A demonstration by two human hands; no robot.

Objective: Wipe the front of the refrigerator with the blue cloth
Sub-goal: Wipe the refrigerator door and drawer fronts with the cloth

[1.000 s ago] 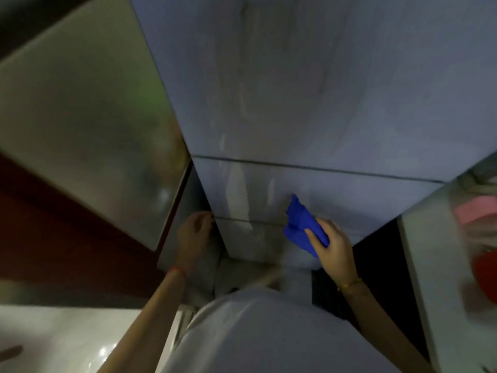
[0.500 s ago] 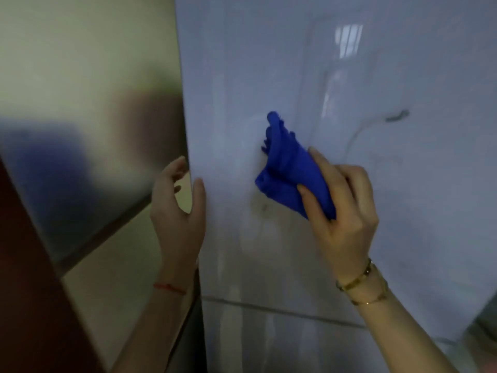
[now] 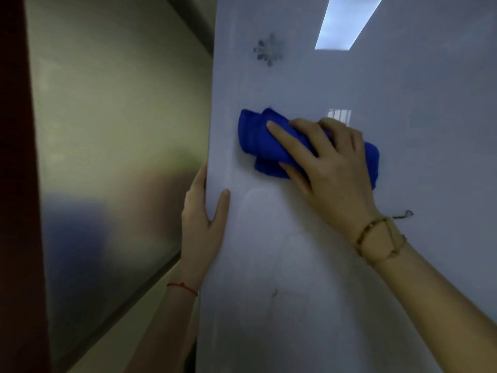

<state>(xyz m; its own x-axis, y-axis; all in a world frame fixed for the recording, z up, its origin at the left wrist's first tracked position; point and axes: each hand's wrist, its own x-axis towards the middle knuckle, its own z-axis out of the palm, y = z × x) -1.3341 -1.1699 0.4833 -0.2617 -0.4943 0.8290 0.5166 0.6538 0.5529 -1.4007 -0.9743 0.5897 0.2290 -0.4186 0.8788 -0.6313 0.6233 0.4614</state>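
Right hand (image 3: 330,170) clutching blue cloth (image 3: 258,138) against refrigerator (image 3: 403,76), left hand (image 3: 201,224) spread astride its edge.

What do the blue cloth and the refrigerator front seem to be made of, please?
The blue cloth: soft, plush fabric, probably microfibre; it bunches in thick matte folds under the right hand. The refrigerator front: smooth, glossy panel, maybe glass or coated metal; it mirrors a ceiling light sharply.

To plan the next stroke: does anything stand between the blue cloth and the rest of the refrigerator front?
Nothing visible does. The right hand holds the blue cloth against the refrigerator front; around it lie only a logo above and a small dark mark lower right. The left hand rests on its left edge, lower down.
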